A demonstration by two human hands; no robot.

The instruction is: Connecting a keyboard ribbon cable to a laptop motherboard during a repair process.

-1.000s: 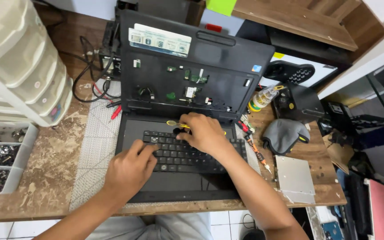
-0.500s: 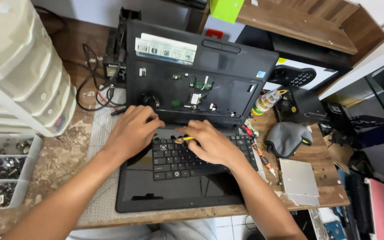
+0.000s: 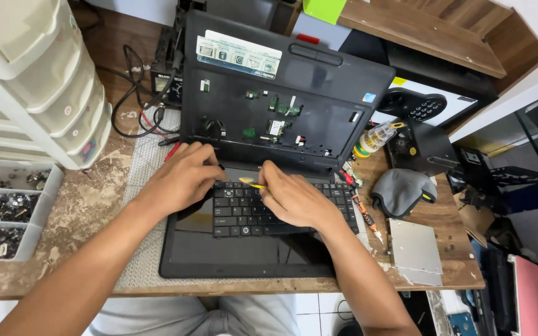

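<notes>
Laptop (image 3: 244,255) lies opened flat on a grey mat (image 3: 141,186) on the wooden bench (image 3: 63,211), its glossy screen half nearest the person and its base half, with the upper cover stripped, away from them. The loose black keyboard (image 3: 244,208) lies across the hinge area of the laptop, overlapping the screen.

Left hand (image 3: 182,177) rests at the keyboard's top-left corner, fingers curled down onto the laptop edge; can't tell if it grips anything. Right hand (image 3: 294,199) lies on the keyboard's upper middle, fingers pinched shut on a thin yellow-handled tool (image 3: 251,182), tip pointing left toward the left hand.

Around the laptop:
- Right of it: grey cloth (image 3: 403,190), flat silver drive (image 3: 413,246), small clear bottle with yellow cap (image 3: 375,137), orange-handled screwdriver (image 3: 362,208) just beside the keyboard's right end.
- Left of it: white plastic drawer tower (image 3: 32,81), compartment tray of screws (image 3: 1,211) on the bench edge.
- Behind its left corner: tangle of black and red cables (image 3: 135,112).
</notes>
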